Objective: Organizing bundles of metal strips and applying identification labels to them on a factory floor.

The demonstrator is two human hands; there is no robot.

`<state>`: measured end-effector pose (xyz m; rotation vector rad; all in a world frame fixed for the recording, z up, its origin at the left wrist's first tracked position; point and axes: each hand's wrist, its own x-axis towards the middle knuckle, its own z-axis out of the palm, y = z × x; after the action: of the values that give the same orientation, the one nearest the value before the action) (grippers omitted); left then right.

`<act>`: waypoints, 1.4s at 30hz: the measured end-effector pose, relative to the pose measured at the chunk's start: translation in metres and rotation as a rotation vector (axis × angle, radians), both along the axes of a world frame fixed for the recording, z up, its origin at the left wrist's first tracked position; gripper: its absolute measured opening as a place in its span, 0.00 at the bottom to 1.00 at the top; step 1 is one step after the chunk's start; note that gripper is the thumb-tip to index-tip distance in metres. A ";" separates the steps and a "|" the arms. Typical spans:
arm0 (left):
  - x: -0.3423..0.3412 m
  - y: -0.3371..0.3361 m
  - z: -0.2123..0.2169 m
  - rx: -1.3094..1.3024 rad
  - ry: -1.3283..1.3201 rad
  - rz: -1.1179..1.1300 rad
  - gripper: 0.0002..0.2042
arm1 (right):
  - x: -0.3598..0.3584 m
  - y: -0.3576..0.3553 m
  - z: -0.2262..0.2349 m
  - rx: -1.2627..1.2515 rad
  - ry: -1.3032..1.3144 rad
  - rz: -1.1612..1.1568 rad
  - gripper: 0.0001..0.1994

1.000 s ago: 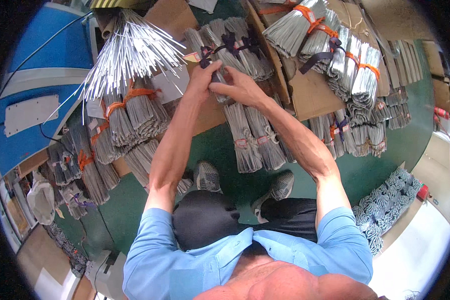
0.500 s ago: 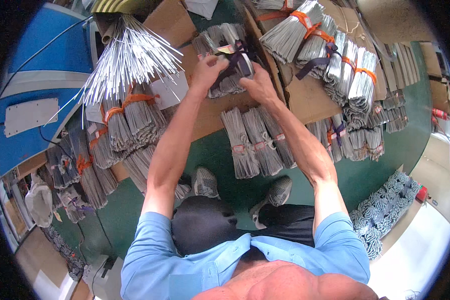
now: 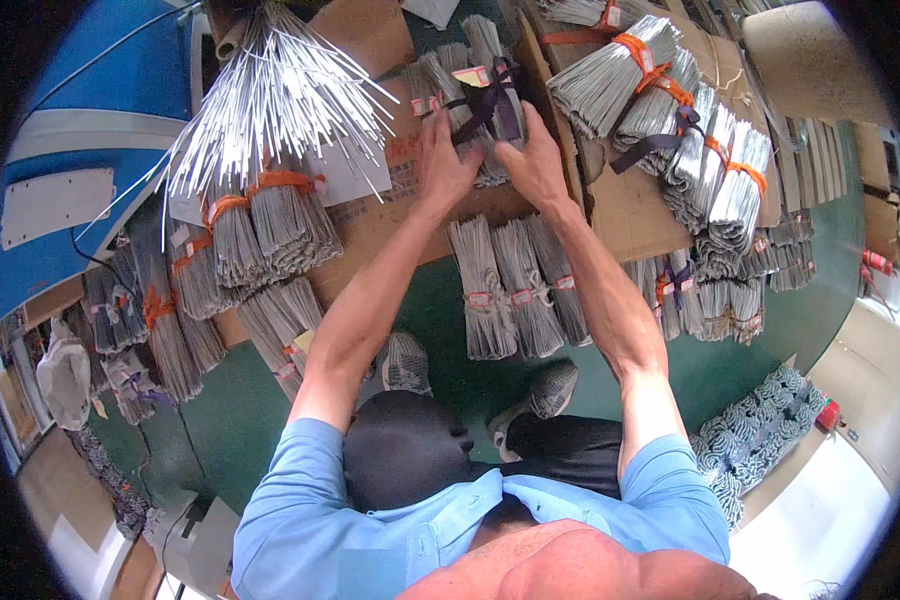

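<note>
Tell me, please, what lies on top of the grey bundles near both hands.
A dark purple strap crosses the grey bundles; a pale label shows beside it. What the strap covers underneath cannot be seen.

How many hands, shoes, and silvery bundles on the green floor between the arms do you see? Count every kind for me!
Hands: 2, the left hand and the right hand
Shoes: 2
Silvery bundles showing on that green floor: 3
Total: 7
</note>
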<state>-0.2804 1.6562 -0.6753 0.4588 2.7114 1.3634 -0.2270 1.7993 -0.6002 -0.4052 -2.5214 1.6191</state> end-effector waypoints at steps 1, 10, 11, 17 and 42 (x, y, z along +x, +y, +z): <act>0.007 0.001 0.001 0.001 -0.005 -0.002 0.39 | -0.005 0.001 -0.012 0.148 -0.017 -0.021 0.31; 0.042 0.000 0.024 -0.232 0.041 -0.225 0.32 | -0.013 0.004 -0.051 0.746 -0.133 0.096 0.34; 0.043 -0.002 0.024 -0.231 0.040 -0.214 0.32 | -0.011 0.004 -0.051 0.770 -0.114 0.107 0.34; 0.053 -0.009 0.016 -0.222 0.062 -0.254 0.36 | -0.002 -0.004 -0.033 0.902 -0.097 0.157 0.29; 0.036 -0.024 -0.005 -0.022 -0.525 -0.036 0.55 | 0.004 0.035 0.009 0.769 -0.144 0.366 0.31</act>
<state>-0.2447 1.6322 -0.6805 0.1198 2.2737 1.2293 -0.2231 1.8346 -0.5915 0.0347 -3.1894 0.5725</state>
